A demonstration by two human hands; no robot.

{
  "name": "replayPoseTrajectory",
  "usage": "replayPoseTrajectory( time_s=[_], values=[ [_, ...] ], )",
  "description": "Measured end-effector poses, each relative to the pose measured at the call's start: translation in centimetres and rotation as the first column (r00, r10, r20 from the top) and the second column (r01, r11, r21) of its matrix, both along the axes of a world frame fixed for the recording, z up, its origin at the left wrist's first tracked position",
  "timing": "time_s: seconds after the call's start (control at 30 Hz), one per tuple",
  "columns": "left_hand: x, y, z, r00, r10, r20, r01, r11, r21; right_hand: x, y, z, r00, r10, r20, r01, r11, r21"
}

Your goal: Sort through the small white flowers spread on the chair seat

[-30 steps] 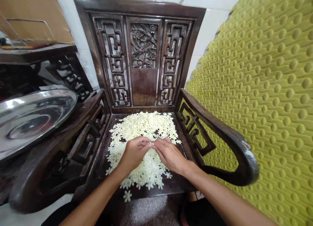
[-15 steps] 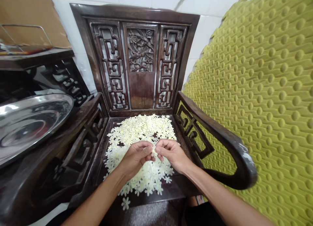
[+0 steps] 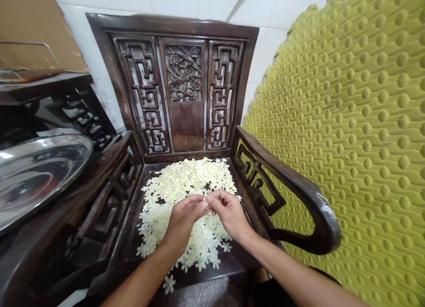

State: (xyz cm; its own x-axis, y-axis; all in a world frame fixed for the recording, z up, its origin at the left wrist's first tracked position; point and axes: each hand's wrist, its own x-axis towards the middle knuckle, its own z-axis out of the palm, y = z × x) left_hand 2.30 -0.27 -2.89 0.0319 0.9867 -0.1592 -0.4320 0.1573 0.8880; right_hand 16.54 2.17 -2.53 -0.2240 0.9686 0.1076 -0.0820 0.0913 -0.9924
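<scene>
Both hands meet fingertip to fingertip above the chair seat. My left hand (image 3: 188, 213) is closed, its thumb and forefinger pinched together at a small pale flower. From the other side, my right hand (image 3: 226, 209) pinches at the same spot, fingers curled in. The flower itself is almost wholly covered by the fingertips. Beneath and in front of the hands lie loose flowers in two groups: smaller, yellowish ones (image 3: 187, 177) toward the backrest, and larger, white open ones (image 3: 154, 225) nearer me. One single white flower (image 3: 169, 284) lies apart at the seat's front edge.
The dark carved wooden chair has a tall backrest (image 3: 186, 125) and curved armrests, the right one (image 3: 295, 183) close to my forearm. At left a shiny metal tray (image 3: 71, 165) rests by the left armrest. A yellow-green bumpy foam mat (image 3: 358, 121) stands along the right side.
The hands are still together, with the fingertips drawn closer so the pale flower between them shows less. My view has shifted slightly, moving the chair left in the picture.
</scene>
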Motion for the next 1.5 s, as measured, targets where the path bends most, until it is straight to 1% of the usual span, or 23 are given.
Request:
replayPoseTrajectory(
  time_s=[0.07, 0.17, 0.27, 0.33, 0.4, 0.5, 0.6, 0.73, 0.9, 1.0, 1.07, 1.13, 1.2, 1.27, 1.33, 1.4, 1.43, 1.5],
  values=[
    [0.0, -0.1, 0.2, 0.989, 0.063, -0.134, -0.053, 0.996, 0.071, -0.1, -0.1, 0.0, 1.0, 0.021, -0.002, -0.021, 1.0, -0.007],
    [-0.1, -0.1, 0.5, 0.944, 0.149, -0.294, -0.101, 0.98, 0.173, -0.1, -0.3, 0.2, 0.998, 0.062, 0.01, -0.062, 0.998, 0.009],
    [-0.5, 0.0, 0.6, 0.877, 0.204, -0.435, -0.091, 0.96, 0.266, 0.2, -0.3, 0.4, 0.996, 0.094, 0.001, -0.094, 0.995, 0.023],
    [-0.7, 0.0, 0.6, 0.842, 0.21, -0.497, -0.057, 0.951, 0.305, 0.4, -0.1, 0.3, 0.995, 0.098, 0.004, -0.098, 0.995, 0.022],
    [-0.9, -0.1, 0.7, 0.835, 0.192, -0.516, -0.022, 0.948, 0.317, 0.6, 0.1, 0.2, 0.995, 0.095, 0.022, -0.096, 0.995, 0.026],
    [-1.0, -0.3, 0.7, 0.854, 0.14, -0.502, 0.035, 0.946, 0.322, 1.0, 0.3, 0.2, 0.993, 0.118, 0.014, -0.118, 0.993, 0.005],
    [-1.0, -0.6, 0.5, 0.874, 0.106, -0.474, 0.063, 0.943, 0.328, 1.3, 0.4, 0.6, 0.985, 0.161, -0.055, -0.165, 0.982, -0.086],
    [-0.9, -0.9, 0.2, 0.864, 0.113, -0.491, 0.075, 0.935, 0.346, 1.8, 0.6, 0.8, 0.963, 0.209, -0.167, -0.245, 0.939, -0.24],
    [-0.9, -1.0, 0.2, 0.886, 0.049, -0.46, 0.114, 0.941, 0.32, 1.8, 0.5, 0.3, 0.944, 0.188, -0.27, -0.28, 0.89, -0.359],
    [-0.8, -0.8, 0.2, 0.902, 0.025, -0.431, 0.128, 0.938, 0.322, 1.5, 0.2, 0.1, 0.951, 0.143, -0.273, -0.242, 0.894, -0.377],
    [-0.8, -0.6, 0.2, 0.907, 0.008, -0.422, 0.141, 0.936, 0.322, 1.2, 0.0, 0.2, 0.963, 0.114, -0.246, -0.197, 0.916, -0.349],
    [-0.8, -0.6, 0.2, 0.893, 0.009, -0.45, 0.158, 0.931, 0.331, 0.9, -0.1, 0.2, 0.974, 0.107, -0.201, -0.166, 0.938, -0.306],
    [-0.9, -0.5, 0.1, 0.853, 0.05, -0.519, 0.165, 0.919, 0.359, 0.7, -0.1, 0.2, 0.985, 0.105, -0.139, -0.139, 0.954, -0.264],
    [-1.1, -0.4, 0.0, 0.789, 0.126, -0.601, 0.157, 0.905, 0.396, 0.5, 0.0, 0.2, 0.993, 0.098, -0.066, -0.11, 0.971, -0.214],
    [-1.3, -0.3, -0.1, 0.724, 0.192, -0.663, 0.142, 0.899, 0.414, 0.5, 0.0, 0.5, 0.996, 0.086, 0.001, -0.085, 0.989, -0.124],
    [-1.5, -0.2, 0.0, 0.679, 0.218, -0.701, 0.141, 0.898, 0.416, 0.7, 0.0, 1.0, 0.995, 0.084, 0.059, -0.084, 0.996, 0.002],
    [-1.6, -0.2, 0.0, 0.665, 0.219, -0.714, 0.151, 0.897, 0.416, 0.8, 0.0, 1.3, 0.993, 0.087, 0.081, -0.092, 0.994, 0.062],
    [-1.7, -0.2, 0.1, 0.653, 0.211, -0.728, 0.179, 0.89, 0.419, 1.1, 0.0, 1.8, 0.984, 0.133, 0.121, -0.147, 0.982, 0.115]
  ],
)
